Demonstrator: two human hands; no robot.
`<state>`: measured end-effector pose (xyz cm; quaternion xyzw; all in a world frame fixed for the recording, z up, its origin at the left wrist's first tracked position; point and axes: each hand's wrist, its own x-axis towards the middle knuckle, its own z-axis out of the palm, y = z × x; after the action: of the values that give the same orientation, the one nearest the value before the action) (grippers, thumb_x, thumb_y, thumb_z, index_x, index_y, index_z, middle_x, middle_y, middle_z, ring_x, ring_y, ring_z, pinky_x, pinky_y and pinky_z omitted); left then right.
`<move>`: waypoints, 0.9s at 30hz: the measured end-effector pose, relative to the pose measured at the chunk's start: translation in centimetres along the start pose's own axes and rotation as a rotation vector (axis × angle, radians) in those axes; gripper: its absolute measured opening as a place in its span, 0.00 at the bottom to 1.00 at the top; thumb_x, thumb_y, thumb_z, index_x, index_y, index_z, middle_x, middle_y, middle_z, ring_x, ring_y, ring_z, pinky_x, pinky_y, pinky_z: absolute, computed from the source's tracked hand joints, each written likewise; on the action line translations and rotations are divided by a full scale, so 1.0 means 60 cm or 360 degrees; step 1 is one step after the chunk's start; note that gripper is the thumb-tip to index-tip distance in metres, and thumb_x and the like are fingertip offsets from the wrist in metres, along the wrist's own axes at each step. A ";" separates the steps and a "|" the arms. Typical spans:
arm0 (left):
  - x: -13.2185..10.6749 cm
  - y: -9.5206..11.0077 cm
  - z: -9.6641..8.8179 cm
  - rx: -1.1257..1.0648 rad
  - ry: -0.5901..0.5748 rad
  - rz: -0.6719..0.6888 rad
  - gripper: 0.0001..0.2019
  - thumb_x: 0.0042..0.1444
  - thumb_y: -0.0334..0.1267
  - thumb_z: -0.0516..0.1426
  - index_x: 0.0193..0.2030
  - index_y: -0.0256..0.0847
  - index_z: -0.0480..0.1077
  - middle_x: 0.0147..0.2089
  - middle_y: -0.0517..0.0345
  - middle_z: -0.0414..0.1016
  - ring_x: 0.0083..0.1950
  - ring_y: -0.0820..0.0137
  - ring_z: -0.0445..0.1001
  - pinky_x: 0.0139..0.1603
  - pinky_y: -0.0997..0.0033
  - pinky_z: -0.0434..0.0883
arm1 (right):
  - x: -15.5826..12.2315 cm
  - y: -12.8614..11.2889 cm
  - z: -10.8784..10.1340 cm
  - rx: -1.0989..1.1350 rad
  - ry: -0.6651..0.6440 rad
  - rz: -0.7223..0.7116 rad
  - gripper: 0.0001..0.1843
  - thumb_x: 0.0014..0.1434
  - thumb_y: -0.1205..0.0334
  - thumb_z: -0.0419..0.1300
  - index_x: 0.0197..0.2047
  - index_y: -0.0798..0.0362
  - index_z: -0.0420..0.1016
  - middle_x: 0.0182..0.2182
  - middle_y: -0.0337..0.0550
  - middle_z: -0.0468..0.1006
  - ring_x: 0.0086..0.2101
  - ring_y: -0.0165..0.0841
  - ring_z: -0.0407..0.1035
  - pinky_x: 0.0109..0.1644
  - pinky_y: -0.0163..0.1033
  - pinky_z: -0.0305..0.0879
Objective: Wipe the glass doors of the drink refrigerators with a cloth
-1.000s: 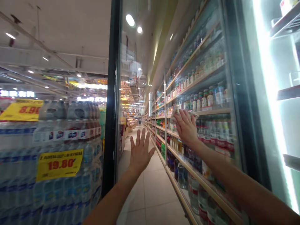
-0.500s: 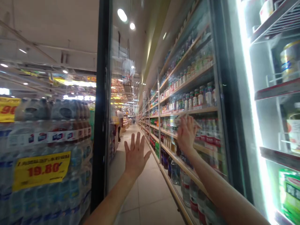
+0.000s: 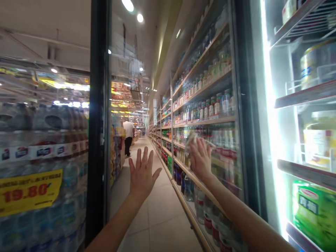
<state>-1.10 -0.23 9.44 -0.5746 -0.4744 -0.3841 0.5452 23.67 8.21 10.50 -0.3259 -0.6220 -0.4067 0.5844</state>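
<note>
A tall glass door (image 3: 168, 210) with a dark frame stands open before me. My left hand (image 3: 141, 171) is spread with the palm toward the glass, and nothing is in it; it seems to rest on the pane. To the right, my right hand (image 3: 201, 157) presses a pale, crumpled cloth (image 3: 193, 139) against the same glass. Motion blurs the cloth's edges, and the fingers cover much of it. Through or in the pane, rows of bottles (image 3: 210, 108) on long shelves show behind my right hand.
At right is a lit refrigerator shelf (image 3: 304, 94) with a can, a bottle and a green pack (image 3: 315, 213). Shrink-wrapped water bottles (image 3: 39, 196) with a yellow price sign (image 3: 30, 192) are stacked at left. A person in a white top (image 3: 128, 133) stands down the aisle.
The view has turned a little, so the door frame sits further left. My right hand with the cloth has moved slightly down the glass. My left hand stays spread.
</note>
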 end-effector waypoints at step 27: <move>0.050 0.108 0.007 -0.0606 0.0105 0.0310 0.26 0.61 0.34 0.44 0.66 0.33 0.44 0.66 0.41 0.54 0.70 0.65 0.41 0.65 0.55 0.56 | -0.006 -0.093 -0.009 0.0681 -0.0124 0.0194 0.30 0.64 0.61 0.36 0.68 0.49 0.34 0.65 0.48 0.47 0.64 0.40 0.40 0.64 0.57 0.44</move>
<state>5.85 0.82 10.56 -0.6975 -0.3175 -0.4308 0.4765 19.02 5.22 9.46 -0.2469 -0.6955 -0.2165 0.6391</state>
